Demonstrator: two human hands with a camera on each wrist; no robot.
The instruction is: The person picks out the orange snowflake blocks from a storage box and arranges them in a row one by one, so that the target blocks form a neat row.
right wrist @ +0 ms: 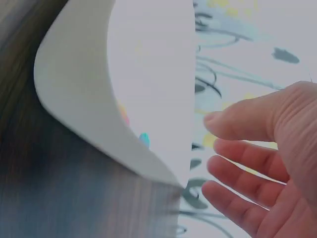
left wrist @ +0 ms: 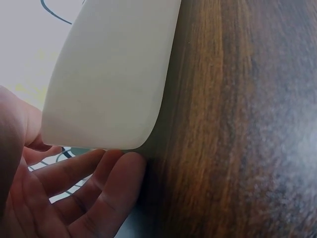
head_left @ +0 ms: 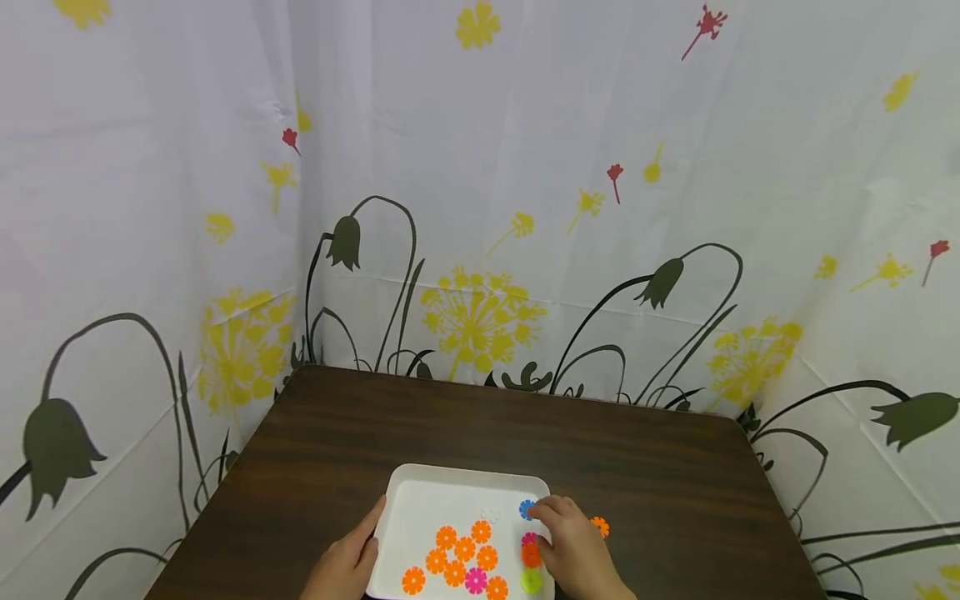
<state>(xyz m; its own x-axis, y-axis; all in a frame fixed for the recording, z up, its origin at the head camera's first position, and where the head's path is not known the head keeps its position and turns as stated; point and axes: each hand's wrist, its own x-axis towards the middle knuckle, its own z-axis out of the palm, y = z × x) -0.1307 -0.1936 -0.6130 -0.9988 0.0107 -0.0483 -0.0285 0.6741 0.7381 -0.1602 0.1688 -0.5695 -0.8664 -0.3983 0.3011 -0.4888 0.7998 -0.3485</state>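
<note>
A white tray lies on the table, with several notched flower-shaped plastic discs inside. My left hand holds the tray's left side; the left wrist view shows its thumb by the rim and fingers against the tray's outer wall. Over the right rim, my right hand hovers with thumb and fingers apart and nothing between them in the right wrist view. Close to its fingertips is a blue disc. Down the tray's right side run a pink disc, a red-orange disc and a yellow-green disc.
Several orange discs cluster in the tray around another pink disc. A pale disc lies higher up. One orange disc is outside, on the dark wooden table. Flower-printed curtains hang behind the table.
</note>
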